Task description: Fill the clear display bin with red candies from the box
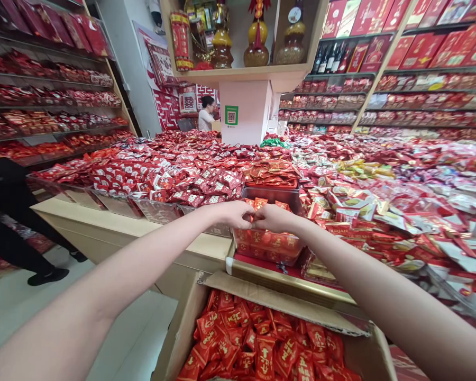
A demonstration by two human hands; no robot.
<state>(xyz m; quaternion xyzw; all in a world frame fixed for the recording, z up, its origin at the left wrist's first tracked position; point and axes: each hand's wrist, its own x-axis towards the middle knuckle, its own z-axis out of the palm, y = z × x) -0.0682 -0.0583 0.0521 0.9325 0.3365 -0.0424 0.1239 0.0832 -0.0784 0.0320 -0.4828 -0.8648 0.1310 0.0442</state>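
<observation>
The left hand (235, 214) and right hand (274, 217) meet with curled fingers (262, 214), though I cannot tell whether anything is pinched between them. Just beneath the fingers is a clear bin (273, 250) with red wrapped sweets (261, 202); below, nearer the person, an open cardboard box (287, 302) holds more sweets (264, 352).
</observation>
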